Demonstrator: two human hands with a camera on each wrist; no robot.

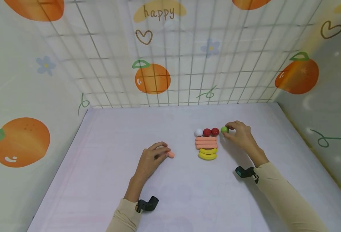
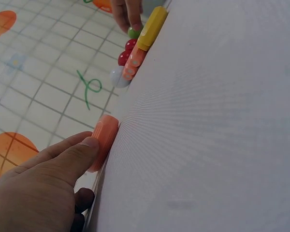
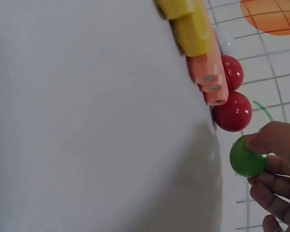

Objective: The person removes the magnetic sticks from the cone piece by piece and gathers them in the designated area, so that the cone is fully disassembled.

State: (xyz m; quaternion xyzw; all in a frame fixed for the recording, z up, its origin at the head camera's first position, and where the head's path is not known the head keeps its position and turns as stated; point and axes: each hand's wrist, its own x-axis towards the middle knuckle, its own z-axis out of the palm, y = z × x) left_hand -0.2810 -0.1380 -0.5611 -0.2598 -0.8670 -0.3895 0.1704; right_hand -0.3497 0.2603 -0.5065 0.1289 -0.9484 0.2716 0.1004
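Observation:
My right hand (image 1: pixel 240 133) pinches a green ball (image 3: pixel 246 157) between thumb and fingers, just right of two red balls (image 1: pixel 211 132). Beside the red balls, at the left end of that row, sits a white ball (image 1: pixel 198 132). Directly in front of the row lie three pink sticks (image 1: pixel 206 142), side by side, with small grey spots on the ends seen in the wrist views. Two yellow banana-shaped pieces (image 1: pixel 207 154) lie nearest me. Off to the left, my left hand (image 1: pixel 151 159) pinches another pink stick (image 2: pixel 105 142) low at the table, its thumb on the stick's side.
The pale table (image 1: pixel 100 180) carries all the pieces. Behind it stands a white wire grid (image 1: pixel 182 80) covered by a sheet printed with oranges, and similar printed sheets (image 1: pixel 312 122) close off both sides. A small black camera sits on each wrist.

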